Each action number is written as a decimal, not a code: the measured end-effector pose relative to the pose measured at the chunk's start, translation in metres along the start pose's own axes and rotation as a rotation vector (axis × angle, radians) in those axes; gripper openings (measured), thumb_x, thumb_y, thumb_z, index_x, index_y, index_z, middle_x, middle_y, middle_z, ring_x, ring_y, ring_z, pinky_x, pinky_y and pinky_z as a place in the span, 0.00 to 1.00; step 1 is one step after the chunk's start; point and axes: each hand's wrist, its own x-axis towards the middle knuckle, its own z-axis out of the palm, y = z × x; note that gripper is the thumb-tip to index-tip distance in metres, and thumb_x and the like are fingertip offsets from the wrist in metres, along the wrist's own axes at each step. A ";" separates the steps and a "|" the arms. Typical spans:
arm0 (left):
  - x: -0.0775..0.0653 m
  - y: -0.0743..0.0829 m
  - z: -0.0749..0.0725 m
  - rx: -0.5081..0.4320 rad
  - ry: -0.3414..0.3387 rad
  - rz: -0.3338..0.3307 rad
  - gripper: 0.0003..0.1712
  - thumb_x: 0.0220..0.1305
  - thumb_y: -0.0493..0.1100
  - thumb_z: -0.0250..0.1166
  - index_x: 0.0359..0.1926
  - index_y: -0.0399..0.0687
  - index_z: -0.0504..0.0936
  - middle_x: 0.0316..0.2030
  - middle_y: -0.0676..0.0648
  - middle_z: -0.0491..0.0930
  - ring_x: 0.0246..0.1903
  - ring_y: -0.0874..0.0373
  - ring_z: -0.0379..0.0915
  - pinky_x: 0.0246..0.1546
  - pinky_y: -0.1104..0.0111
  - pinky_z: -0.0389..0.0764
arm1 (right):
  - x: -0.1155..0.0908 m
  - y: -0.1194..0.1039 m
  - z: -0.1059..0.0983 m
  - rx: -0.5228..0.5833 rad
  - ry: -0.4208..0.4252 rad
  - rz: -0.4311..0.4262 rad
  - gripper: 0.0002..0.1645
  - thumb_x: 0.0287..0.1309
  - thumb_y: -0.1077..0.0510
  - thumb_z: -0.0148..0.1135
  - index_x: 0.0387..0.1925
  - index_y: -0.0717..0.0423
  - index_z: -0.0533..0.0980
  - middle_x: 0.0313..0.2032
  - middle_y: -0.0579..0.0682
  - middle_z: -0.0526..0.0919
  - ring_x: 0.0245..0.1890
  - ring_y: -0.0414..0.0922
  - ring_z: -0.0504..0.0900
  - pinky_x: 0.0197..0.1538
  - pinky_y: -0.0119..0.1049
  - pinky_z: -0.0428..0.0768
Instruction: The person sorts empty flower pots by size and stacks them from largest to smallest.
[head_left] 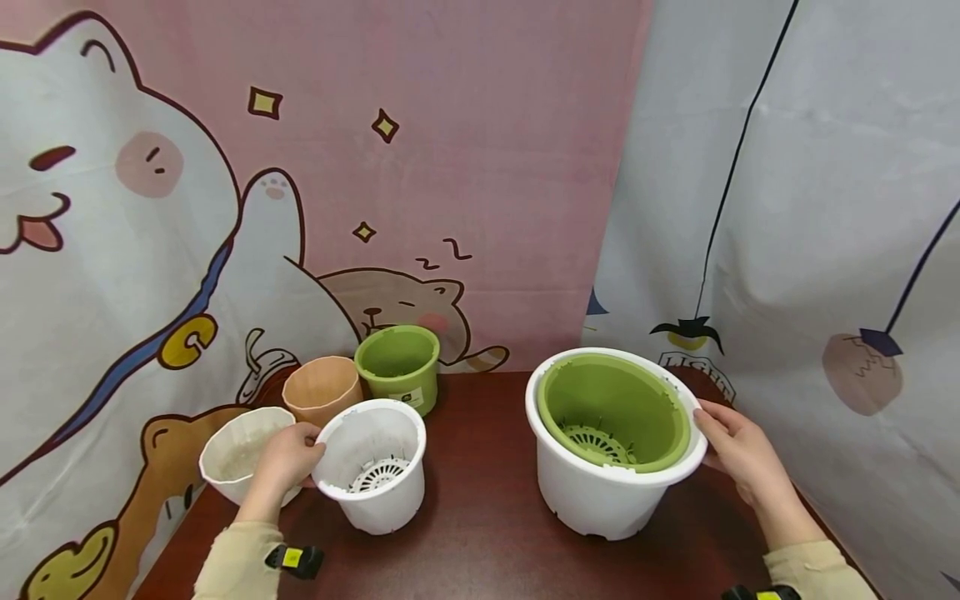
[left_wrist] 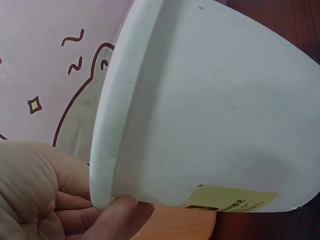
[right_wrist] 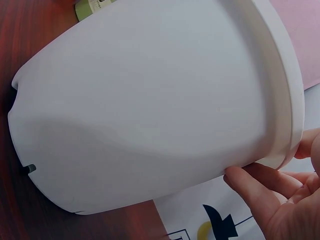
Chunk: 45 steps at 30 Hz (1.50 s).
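Observation:
In the head view my left hand (head_left: 287, 460) pinches the left rim of a small white plastic flowerpot (head_left: 392, 503) with a slotted bottom. The left wrist view shows fingers and thumb over that rim, and a yellow label (left_wrist: 230, 199) on the pot's side. My right hand (head_left: 750, 457) grips the right rim of a large white flowerpot (head_left: 600, 498). Inside this large pot sits a green flowerpot (head_left: 648, 408), its slotted bottom visible. In the right wrist view the thumb and fingers hold the white rim from both sides. Whether either held pot touches the table cannot be told.
Behind the left hand stand a cream faceted pot (head_left: 238, 450), an orange pot (head_left: 322, 392) and another green pot (head_left: 405, 385) with a label. All are on a dark red-brown table (head_left: 480, 467). A printed cloth (head_left: 510, 167) hangs close behind and at the sides.

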 end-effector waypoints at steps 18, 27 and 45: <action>-0.002 0.005 0.002 0.019 0.041 -0.012 0.16 0.55 0.35 0.57 0.43 0.28 0.77 0.29 0.39 0.77 0.17 0.56 0.73 0.13 0.68 0.77 | 0.000 0.002 0.000 0.005 0.006 0.005 0.41 0.66 0.41 0.43 0.65 0.71 0.54 0.56 0.72 0.65 0.34 0.36 0.79 0.36 0.40 0.81; -0.001 0.004 0.005 -0.006 0.071 -0.002 0.16 0.54 0.36 0.58 0.43 0.30 0.78 0.29 0.40 0.78 0.13 0.58 0.72 0.13 0.67 0.77 | -0.001 0.001 0.000 0.002 0.005 0.003 0.41 0.66 0.42 0.42 0.65 0.71 0.54 0.56 0.72 0.65 0.34 0.36 0.79 0.36 0.40 0.81; 0.003 0.023 0.003 -0.083 0.122 0.056 0.15 0.55 0.36 0.58 0.44 0.35 0.81 0.30 0.41 0.80 0.11 0.58 0.73 0.13 0.65 0.77 | 0.000 0.001 0.001 0.010 0.006 0.001 0.41 0.66 0.41 0.43 0.64 0.72 0.54 0.56 0.72 0.65 0.34 0.36 0.79 0.36 0.40 0.81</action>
